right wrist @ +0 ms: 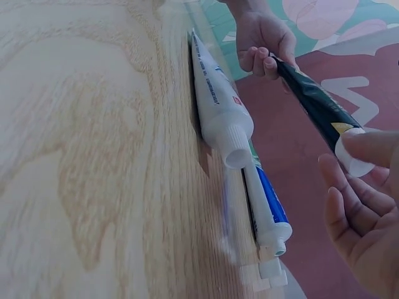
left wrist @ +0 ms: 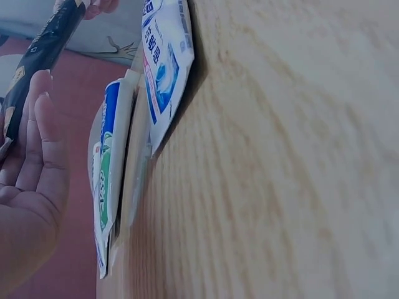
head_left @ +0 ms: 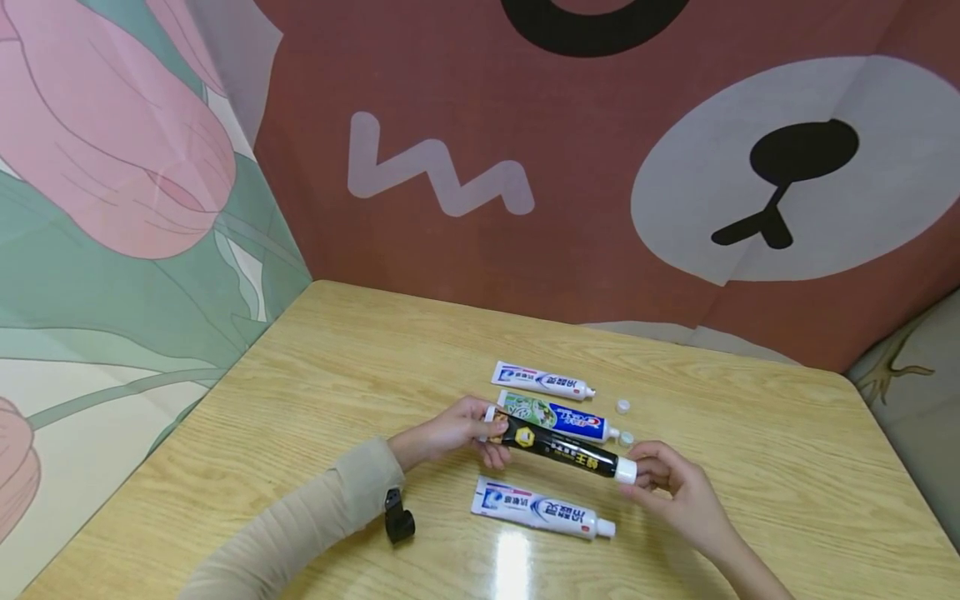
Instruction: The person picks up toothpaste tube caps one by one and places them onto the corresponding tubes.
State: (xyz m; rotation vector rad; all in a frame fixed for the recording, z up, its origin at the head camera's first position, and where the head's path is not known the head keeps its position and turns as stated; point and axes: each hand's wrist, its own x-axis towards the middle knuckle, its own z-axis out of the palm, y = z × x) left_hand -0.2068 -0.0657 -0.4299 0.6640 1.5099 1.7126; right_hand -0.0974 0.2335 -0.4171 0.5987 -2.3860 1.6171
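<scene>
A black toothpaste tube with yellow marks is held above the table between both hands. My left hand pinches its flat tail end, thumb on top. At the other end, the right hand pinches the white cap, which sits on the tube; the right wrist view shows the thumb against it. Below lies a white-and-blue toothpaste tube with its cap on. Behind are a blue-and-green toothpaste tube and a smaller white toothpaste tube, both with bare nozzles.
Two small loose caps, one farther back and one nearer, lie by the bare nozzles. The wooden table meets printed walls at its back and left. A black strap piece hangs at the left sleeve.
</scene>
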